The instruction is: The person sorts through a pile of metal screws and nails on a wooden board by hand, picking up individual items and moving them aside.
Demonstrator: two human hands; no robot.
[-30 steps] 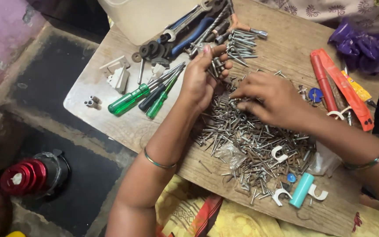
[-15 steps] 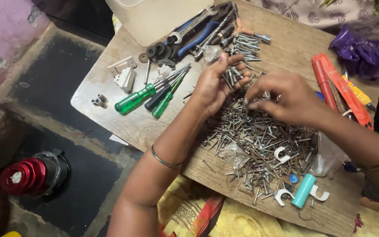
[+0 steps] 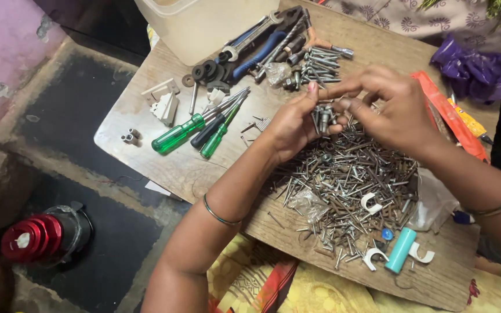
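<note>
— Two hands, what does each hold?

— Start nearer. At the near edge of the wooden bench [image 3: 163, 168] lie a teal plastic tube [image 3: 400, 250] and white plastic clips [image 3: 372, 259]. Just beyond them spreads a big heap of nails and screws [image 3: 355, 179], with a clear plastic bag [image 3: 433, 203] at its right side.

— And the hands?

— They meet above the far end of that heap. The left hand [image 3: 290, 124] is cupped and closed around a small bunch of screws [image 3: 323, 116], heads upward, thumb stretched towards the other hand. The right hand [image 3: 389, 107] has its fingertips pinched together just beside that bunch; whether a screw sits between them I cannot tell. Each wrist wears a thin bangle.

— To the left?

— Green-handled screwdrivers [image 3: 189, 130] and a dark-handled one lie side by side, pointing towards the hands. Near them are white plastic pieces [image 3: 165, 104], and close to the bench's left edge a small grey fitting [image 3: 129, 137].

— Farther off?

— Blue-handled pliers [image 3: 256, 49], black washers [image 3: 204, 71] and a pile of long bolts [image 3: 317, 61] lie in front of a pale plastic tub [image 3: 204, 26]. Right of the hands, a long orange packet [image 3: 447, 113]; beyond it, a purple bag [image 3: 476, 66]. On the floor, lower left, a red cap on a jar [image 3: 33, 237].
</note>
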